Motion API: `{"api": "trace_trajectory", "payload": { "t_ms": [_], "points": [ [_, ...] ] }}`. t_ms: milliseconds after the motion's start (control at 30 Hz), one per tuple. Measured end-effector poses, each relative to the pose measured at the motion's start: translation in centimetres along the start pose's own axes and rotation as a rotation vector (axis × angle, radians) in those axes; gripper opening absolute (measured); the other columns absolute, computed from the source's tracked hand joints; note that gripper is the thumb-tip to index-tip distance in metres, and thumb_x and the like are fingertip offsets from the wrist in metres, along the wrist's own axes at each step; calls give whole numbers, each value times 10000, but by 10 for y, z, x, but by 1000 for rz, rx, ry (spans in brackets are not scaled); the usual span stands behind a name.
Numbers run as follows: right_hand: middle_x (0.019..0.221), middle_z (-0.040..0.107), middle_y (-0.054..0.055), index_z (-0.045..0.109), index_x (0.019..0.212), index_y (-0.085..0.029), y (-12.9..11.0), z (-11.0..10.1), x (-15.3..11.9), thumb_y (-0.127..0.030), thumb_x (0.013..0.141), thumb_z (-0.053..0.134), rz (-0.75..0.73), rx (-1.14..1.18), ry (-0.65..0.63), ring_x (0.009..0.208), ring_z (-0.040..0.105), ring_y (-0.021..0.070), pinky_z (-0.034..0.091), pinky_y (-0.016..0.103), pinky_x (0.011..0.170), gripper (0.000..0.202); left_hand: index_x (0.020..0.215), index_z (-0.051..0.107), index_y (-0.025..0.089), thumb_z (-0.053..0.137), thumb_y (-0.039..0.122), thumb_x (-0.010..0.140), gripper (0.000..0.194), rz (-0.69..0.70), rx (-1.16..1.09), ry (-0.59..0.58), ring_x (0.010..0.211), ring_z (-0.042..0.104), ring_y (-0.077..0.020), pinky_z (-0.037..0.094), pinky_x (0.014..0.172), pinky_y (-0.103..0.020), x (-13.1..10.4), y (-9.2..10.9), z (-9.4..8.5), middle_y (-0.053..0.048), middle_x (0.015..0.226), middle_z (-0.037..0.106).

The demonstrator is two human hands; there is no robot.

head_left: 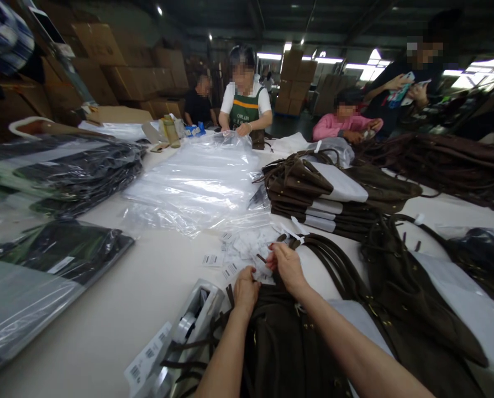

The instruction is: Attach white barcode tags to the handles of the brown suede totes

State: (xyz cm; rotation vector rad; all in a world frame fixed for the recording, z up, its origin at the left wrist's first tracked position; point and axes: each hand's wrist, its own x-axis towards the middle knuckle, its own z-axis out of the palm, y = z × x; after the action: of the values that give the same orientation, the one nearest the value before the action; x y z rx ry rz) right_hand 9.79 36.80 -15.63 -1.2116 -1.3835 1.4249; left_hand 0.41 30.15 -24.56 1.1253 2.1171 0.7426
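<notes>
My right hand (287, 267) is closed, fingertips pinched round a thin dark brown strap (261, 258) whose end pokes out to the left. Just left of it and lower, my left hand (246, 288) has its fingers pressed together; what they hold, if anything, I cannot make out. Under my wrists lies a dark brown bag (280, 337) with straps and small brass-coloured fittings. Beyond my fingers is a loose pile of small white printed tags (242, 246). Left of my left forearm stands a tape dispenser (199, 309), beside a white strip of barcode labels (150, 354).
Stacked brown bags (338, 193) with white paper wraps stand ahead right; another brown bag (425, 293) lies at right. Clear plastic bags (193, 182) spread across the table (147, 276). Plastic-wrapped dark goods (52, 271) lie left. Several people are around the far side, one in a green apron (243, 113).
</notes>
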Motion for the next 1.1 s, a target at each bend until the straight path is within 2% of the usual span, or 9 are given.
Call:
{"api": "trace_trajectory", "payload": {
  "t_ms": [100, 233, 467, 533, 600, 700, 833, 967, 1100],
  "points": [
    [488, 492, -68, 535, 790, -181, -37, -13, 3, -409, 773, 432, -91, 116, 132, 403, 476, 73, 373, 186, 404, 250, 971, 531, 199, 597, 138, 623, 360, -21, -1, 0, 742, 527, -125, 381, 680, -216, 1, -1, 2, -5, 811, 568],
    [487, 517, -53, 558, 761, -148, -74, -35, -13, -410, 722, 538, -68, 298, 74, 400, 473, 71, 345, 185, 394, 266, 1003, 553, 187, 596, 117, 607, 404, -15, 1, -25, 727, 533, -138, 392, 681, -229, 3, 4, -4, -8, 767, 567],
    [491, 514, -43, 570, 811, -145, -66, -82, -75, -410, 711, 581, 54, 396, 170, 423, 458, 75, 337, 187, 408, 283, 1162, 479, 193, 473, 146, 695, 469, 150, -58, 117, 938, 500, -175, 374, 846, -281, -30, 39, -52, -62, 1004, 535],
    [500, 516, -37, 573, 824, -148, -60, -93, -92, -414, 722, 572, 64, 400, 216, 436, 456, 79, 343, 194, 422, 285, 1158, 472, 202, 449, 149, 688, 473, 191, -246, 30, 792, 526, -146, 410, 737, -257, -52, 56, -64, -32, 888, 562],
    [506, 517, -34, 575, 832, -152, -56, -101, -106, -417, 731, 564, 76, 392, 246, 446, 454, 83, 349, 199, 433, 284, 1207, 415, 211, 482, 156, 659, 554, 196, -444, -228, 618, 496, -110, 396, 599, -221, -76, 74, -68, 12, 725, 557],
    [505, 515, -29, 579, 844, -151, -52, -111, -125, -420, 732, 564, 99, 360, 273, 454, 455, 89, 361, 209, 445, 292, 1211, 421, 212, 536, 168, 632, 592, 219, -511, -504, 557, 451, -82, 358, 540, -200, -106, 96, -57, 22, 713, 556],
    [489, 507, -34, 583, 845, -158, -44, -126, -143, -435, 722, 571, 131, 350, 326, 451, 454, 89, 369, 207, 452, 304, 835, 634, 180, 468, 269, 729, 216, 271, -378, -515, 569, 463, -88, 352, 562, -207, -129, 107, -31, 17, 651, 545],
    [611, 597, 15, 585, 866, -167, -28, -147, -167, -503, 686, 571, 270, 302, 380, 501, 534, 121, 404, 226, 459, 381, 698, 608, 185, 391, 333, 791, 278, 266, -253, -557, 500, 462, -97, 326, 526, -210, -140, 101, -14, 38, 486, 483],
    [552, 598, 39, 597, 644, -183, -13, -162, -198, -547, 746, 451, 398, -249, 161, 420, 533, 148, 390, 254, 401, 406, 668, 601, 220, 392, 306, 797, 260, 337, 102, -515, 627, 555, -141, 316, 570, -238, -145, 94, -11, 2, 619, 606]
  ]
}}
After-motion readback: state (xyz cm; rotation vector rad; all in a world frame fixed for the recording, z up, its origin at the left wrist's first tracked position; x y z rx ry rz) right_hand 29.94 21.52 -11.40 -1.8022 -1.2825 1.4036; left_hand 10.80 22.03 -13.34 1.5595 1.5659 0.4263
